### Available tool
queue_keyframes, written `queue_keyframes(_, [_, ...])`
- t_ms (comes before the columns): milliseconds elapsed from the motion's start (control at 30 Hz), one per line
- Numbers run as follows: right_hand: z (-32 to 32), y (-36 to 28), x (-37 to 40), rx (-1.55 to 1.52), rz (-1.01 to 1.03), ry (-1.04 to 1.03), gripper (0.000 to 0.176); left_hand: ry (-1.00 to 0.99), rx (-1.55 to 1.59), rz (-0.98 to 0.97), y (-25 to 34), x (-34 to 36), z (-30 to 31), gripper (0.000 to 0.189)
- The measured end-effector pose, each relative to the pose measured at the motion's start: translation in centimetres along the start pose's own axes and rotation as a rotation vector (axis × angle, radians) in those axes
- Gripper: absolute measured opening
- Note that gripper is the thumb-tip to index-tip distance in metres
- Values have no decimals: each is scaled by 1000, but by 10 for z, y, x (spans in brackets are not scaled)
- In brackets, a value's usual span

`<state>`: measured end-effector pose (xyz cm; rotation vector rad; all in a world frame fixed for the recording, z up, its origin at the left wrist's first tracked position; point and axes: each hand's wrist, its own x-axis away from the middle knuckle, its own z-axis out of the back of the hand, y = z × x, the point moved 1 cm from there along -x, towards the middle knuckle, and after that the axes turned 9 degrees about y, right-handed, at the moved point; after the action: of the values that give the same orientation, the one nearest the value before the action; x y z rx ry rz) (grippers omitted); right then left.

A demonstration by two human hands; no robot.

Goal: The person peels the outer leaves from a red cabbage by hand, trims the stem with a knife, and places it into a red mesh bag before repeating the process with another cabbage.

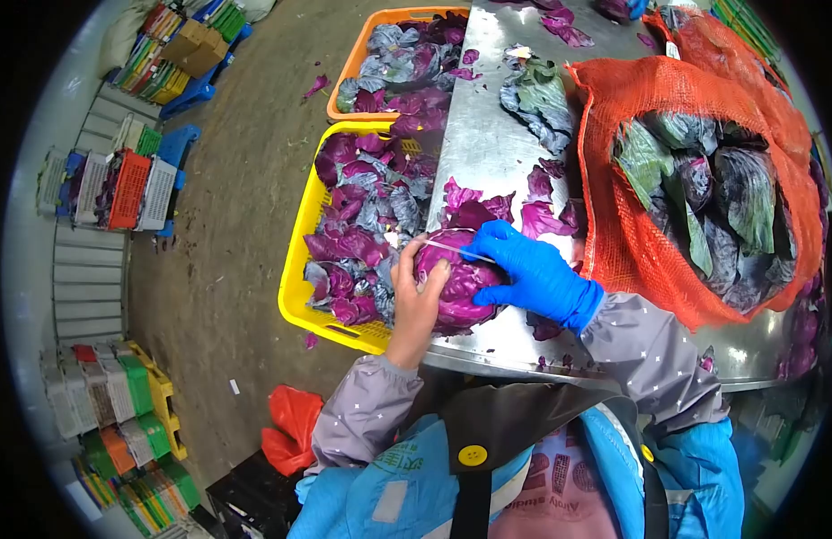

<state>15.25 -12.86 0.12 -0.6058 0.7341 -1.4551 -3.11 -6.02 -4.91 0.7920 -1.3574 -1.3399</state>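
A purple cabbage point(456, 292) rests at the near left edge of the metal table point(488, 126). My bare left hand point(416, 292) grips its left side, thumb on top. My right hand point(533, 274), in a blue glove, holds a thin pale strip or blade point(461, 250) that lies across the top of the cabbage; its exact kind is unclear. The gloved thumb touches the cabbage's right side. Loose purple leaves point(474, 205) lie just beyond it. Left of the table, a yellow crate point(296, 278) holds cut leaves.
A red mesh sack point(605, 198) of cabbages stands on the right, another point(730, 45) behind it. An orange crate point(351, 67) of leaves is beyond the yellow one. Stacked crates point(128, 189) line the far left. A blue-gloved hand point(635, 7) shows at the top edge.
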Motion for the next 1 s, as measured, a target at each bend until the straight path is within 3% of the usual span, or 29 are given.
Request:
queue_keyframes(100, [-1,14,0,-135,83,53,60,-16,134,18,-5,-3,1,52])
queue_keyframes(167, [-5,25,9,-167,187,164,50,-2,-43,-76,3,1,0,51])
queue_keyframes(233, [-3,35,17,-396,-122,58,37,23,-14,-77,-3,-4,3,50])
queue_keyframes(267, [3,36,23,-417,-198,178,17,-13,164,-12,-4,-7,5,49])
queue_keyframes(300, [3,48,24,-384,-163,264,19,-54,341,54,-6,-8,7,49])
queue_keyframes(400, [8,46,30,-389,-275,348,25,-20,123,-22,1,-4,0,48])
queue_keyframes(467, [12,0,12,-134,245,364,33,17,-40,-59,8,1,-4,48])
queue_keyframes(500, [9,-2,10,-131,247,374,33,11,-42,-67,4,0,-5,48])
queue_keyframes(567, [-1,1,6,33,166,76,44,36,16,-68,-10,-3,-3,49])
queue_keyframes(700, [-2,16,9,-112,243,119,41,41,-70,-111,-2,2,-4,49])
queue_keyframes(767, [-3,17,19,-221,186,199,34,10,-30,-69,14,8,-7,50])
queue_keyframes(867, [0,31,39,-554,-281,327,21,-21,60,-52,-3,-4,1,49])
queue_keyframes(900, [0,36,40,-553,-282,328,21,-36,184,-47,-6,-8,1,49])
queue_keyframes(1000, [2,38,41,-463,-404,406,20,-14,97,-17,-12,-5,-4,49])
